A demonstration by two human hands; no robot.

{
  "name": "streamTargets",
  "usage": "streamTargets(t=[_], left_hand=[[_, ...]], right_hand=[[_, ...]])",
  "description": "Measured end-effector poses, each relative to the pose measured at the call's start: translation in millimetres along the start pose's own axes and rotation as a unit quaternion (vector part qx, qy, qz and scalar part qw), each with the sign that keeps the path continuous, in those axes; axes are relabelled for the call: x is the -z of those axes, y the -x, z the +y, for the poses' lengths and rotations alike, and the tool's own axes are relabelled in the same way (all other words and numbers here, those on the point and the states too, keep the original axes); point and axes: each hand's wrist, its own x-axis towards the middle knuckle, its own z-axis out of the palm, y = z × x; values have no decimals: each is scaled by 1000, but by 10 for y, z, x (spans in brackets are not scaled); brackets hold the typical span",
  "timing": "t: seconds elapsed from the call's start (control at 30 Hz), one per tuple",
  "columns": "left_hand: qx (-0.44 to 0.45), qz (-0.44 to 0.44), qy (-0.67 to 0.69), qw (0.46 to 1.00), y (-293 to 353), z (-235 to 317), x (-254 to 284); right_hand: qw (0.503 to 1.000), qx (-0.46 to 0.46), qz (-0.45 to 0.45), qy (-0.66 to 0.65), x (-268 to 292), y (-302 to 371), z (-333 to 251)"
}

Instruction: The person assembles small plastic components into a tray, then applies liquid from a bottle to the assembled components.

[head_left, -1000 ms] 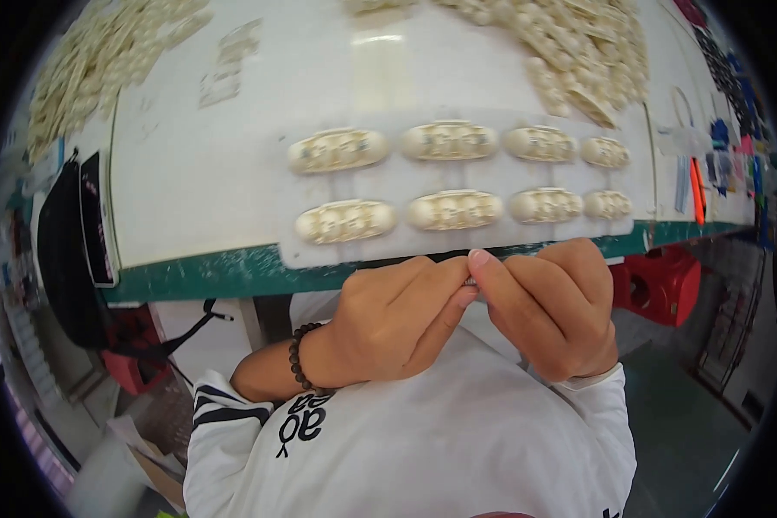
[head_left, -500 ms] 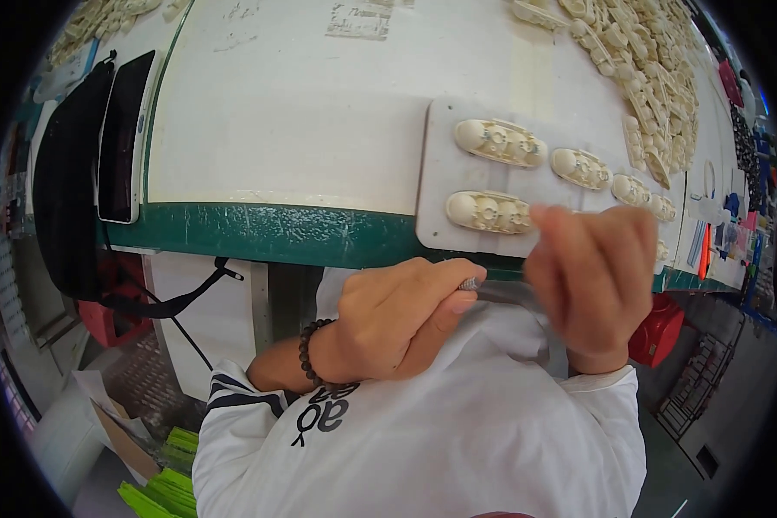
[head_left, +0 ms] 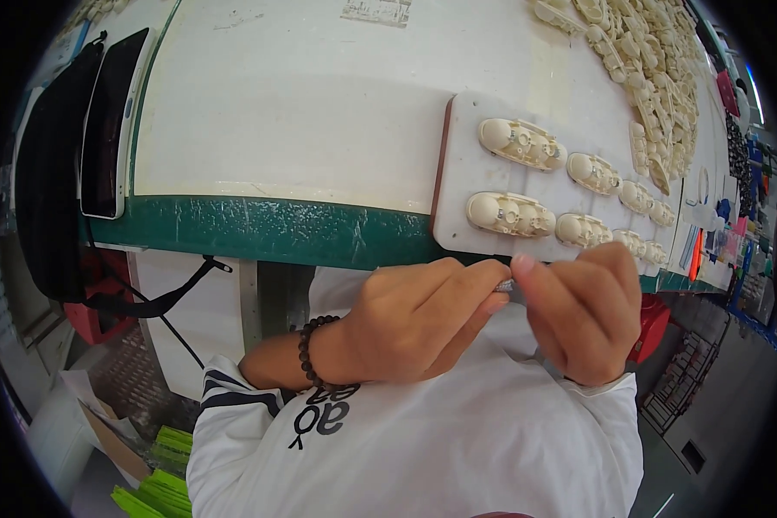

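Observation:
My left hand (head_left: pixel 419 319) is closed, with small silvery metal pieces (head_left: pixel 505 286) poking out between thumb and forefinger. Their exact kind is too small to tell. Right beside these pieces, my right hand (head_left: pixel 585 311) has thumb and forefinger pinched together; whatever it may hold is hidden. Just beyond both hands lies a white board (head_left: pixel 460 164) at the table's front edge. Two rows of cream plastic parts sit on it, among them a far-row part (head_left: pixel 522 143) and a near-row part (head_left: pixel 511 214). Each is long, with rounded ends.
A heap of similar cream parts (head_left: pixel 656 86) covers the table's far right. At the left lie a dark-screened tablet or phone (head_left: pixel 104 129) and a black bag (head_left: pixel 52 190) with a hanging strap. The table (head_left: pixel 285 129) has a green front edge. Red items hang below it.
My right hand has come down and left from over the board to meet my left hand's fingertips. The near row of parts is now uncovered. The whole view has shifted slightly.

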Motion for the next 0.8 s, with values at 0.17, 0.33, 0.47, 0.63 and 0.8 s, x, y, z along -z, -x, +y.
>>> streamTargets(t=[0.17,0.33,0.47,0.63,0.8], left_hand=[[-3,-6,-16,1000,-55,27,-97],[13,5,38,999,-147,65,-191],[22,-41,54,997,-166,58,-213],[12,-55,32,998,-150,19,-216],[20,-41,38,998,-155,25,-213]], right_hand=[[1000,0,31,-5,-78,102,30],[995,20,64,78,-47,191,56],[995,-8,72,70,-82,238,95],[995,-16,94,21,-127,259,215],[996,-17,87,18,-95,194,203]])
